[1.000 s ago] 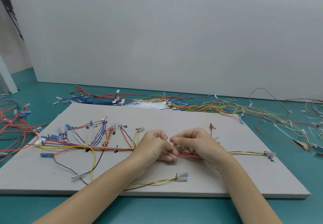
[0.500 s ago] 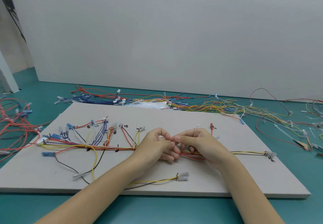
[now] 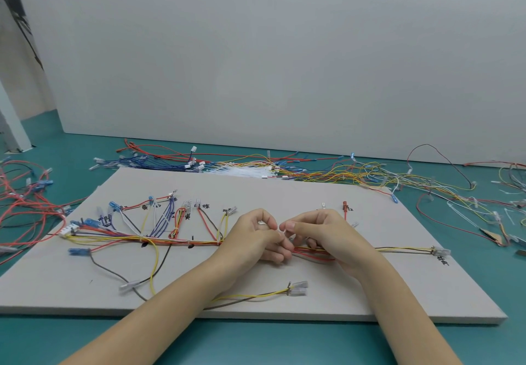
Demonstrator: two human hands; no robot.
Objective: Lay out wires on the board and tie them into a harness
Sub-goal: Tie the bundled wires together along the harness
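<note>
Both hands meet over the wire bundle (image 3: 313, 251) on the board (image 3: 284, 193): left hand (image 3: 254, 236) and right hand (image 3: 318, 233) fingers curled, pinching a small white tie (image 3: 280, 231).

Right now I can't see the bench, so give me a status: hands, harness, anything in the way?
Left hand and right hand pinch a white tie over the wire bundle. Bundle lies along the board. Nothing blocking.

**Open board beyond the trunk, clutter around the edges**

Beyond the wire trunk (image 3: 182, 241), the grey board (image 3: 284, 193) is mostly bare at its middle and right; branch wires (image 3: 159, 216) crowd its left. Loose wire heaps (image 3: 327, 171) line the board's far edge and both sides
</note>
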